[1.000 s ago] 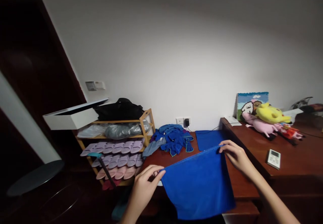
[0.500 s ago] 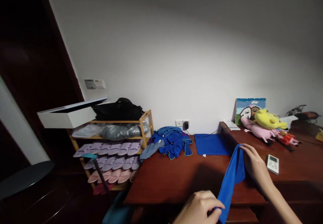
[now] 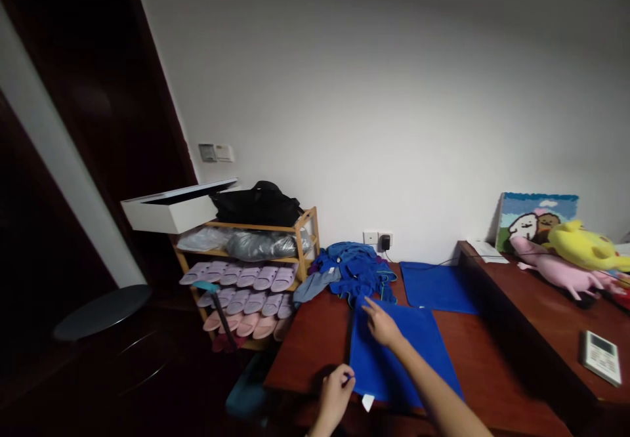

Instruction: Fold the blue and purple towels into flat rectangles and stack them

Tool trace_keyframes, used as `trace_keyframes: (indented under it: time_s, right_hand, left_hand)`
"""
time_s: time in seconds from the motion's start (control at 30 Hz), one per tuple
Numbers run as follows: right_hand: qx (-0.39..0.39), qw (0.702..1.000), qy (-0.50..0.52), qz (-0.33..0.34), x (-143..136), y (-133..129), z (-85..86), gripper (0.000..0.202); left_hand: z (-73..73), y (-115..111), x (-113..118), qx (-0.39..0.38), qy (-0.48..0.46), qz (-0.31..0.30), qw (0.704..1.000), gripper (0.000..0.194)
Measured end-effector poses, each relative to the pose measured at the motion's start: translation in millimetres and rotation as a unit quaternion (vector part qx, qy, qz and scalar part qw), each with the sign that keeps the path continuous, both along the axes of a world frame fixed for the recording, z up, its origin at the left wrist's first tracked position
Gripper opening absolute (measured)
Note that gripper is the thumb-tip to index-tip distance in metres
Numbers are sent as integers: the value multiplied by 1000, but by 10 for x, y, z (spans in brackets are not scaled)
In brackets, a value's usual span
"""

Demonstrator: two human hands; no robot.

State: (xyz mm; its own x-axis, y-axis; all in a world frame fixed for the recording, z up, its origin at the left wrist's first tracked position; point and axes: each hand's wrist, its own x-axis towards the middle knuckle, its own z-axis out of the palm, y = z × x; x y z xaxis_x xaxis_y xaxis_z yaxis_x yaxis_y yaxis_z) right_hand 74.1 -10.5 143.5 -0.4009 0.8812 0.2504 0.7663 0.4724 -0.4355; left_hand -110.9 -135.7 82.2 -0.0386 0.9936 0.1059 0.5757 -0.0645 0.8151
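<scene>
A blue cloth lies spread on the brown table, with a white tag at its near edge. My left hand pinches the near left corner of that cloth. At the far left corner, my right hand rests on the cloth, fingers closed near the edge; whether they grip it is hard to see. Behind lies another flat blue cloth by the wall. A crumpled pile of blue cloths sits at the back left, with a grey-blue piece hanging at its side.
A wooden rack at the left bears slippers, a black bag and a white box. On the higher surface at the right are plush toys, a picture and a white remote-like device. A round stool stands far left.
The blue cloth, held up and folded between both hands before, now lies flat on the table. Both hands have moved left across the table, and the view has shifted.
</scene>
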Motion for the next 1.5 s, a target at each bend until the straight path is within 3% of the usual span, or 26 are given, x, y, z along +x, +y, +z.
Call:
trace_keyframes:
  time_s: [0.1,0.23,0.3,0.4,0.67,0.8,0.9,1.07,1.13,1.2,1.3,1.37,1.43,1.5]
  right_hand:
    - [-37,998,-31,-51,73,-418,-688,59]
    - [-55,976,-94,-189,794,-919,-1490,57]
    - [-54,967,-122,-218,1169,-1106,-1747,62]
    - [-38,969,-125,-210,1522,-1316,-1948,67]
    - [-15,967,-93,-236,1614,-1620,-2096,71]
    - [-26,970,-112,-215,1641,-1691,-2102,66]
    - [-19,969,-122,-213,1644,-1603,-1919,62]
    - [-24,962,-91,-255,1506,-1168,-1435,64]
    - [-66,960,-95,-254,1434,-1034,-1390,66]
    - [-98,956,-100,-259,1381,-991,-1468,70]
    - [-93,954,-93,-271,1346,-1057,-1687,73]
    - [-82,953,-88,-278,1341,-1113,-1794,74]
    - [-78,953,-84,-280,1342,-1142,-1829,73]
    - [-79,954,-80,-277,1344,-1143,-1811,71]
  left_hand:
    - [-452,51,-290,-32,34,18,999,18]
    - [-716,90,-424,-38,31,20,999,21]
    - [-764,106,-428,-46,3,21,999,27]
    - [-803,101,-408,-48,-33,29,998,36]
    - [-794,-76,-338,1,-23,31,999,39]
    - [-896,-173,-354,53,-27,64,996,38]
    - [-995,-184,-381,61,-41,87,994,41]
    - [-1045,-141,-404,32,-24,101,994,46]
    - [-1054,-143,-436,22,-10,105,994,48]
    - [-1049,-163,-490,16,11,102,995,48]
    - [-942,-185,-505,47,118,103,986,44]
    - [-773,-150,-347,89,222,113,964,40]
    - [-559,-49,11,117,288,87,946,39]
    - [-372,107,528,126,293,-26,947,40]
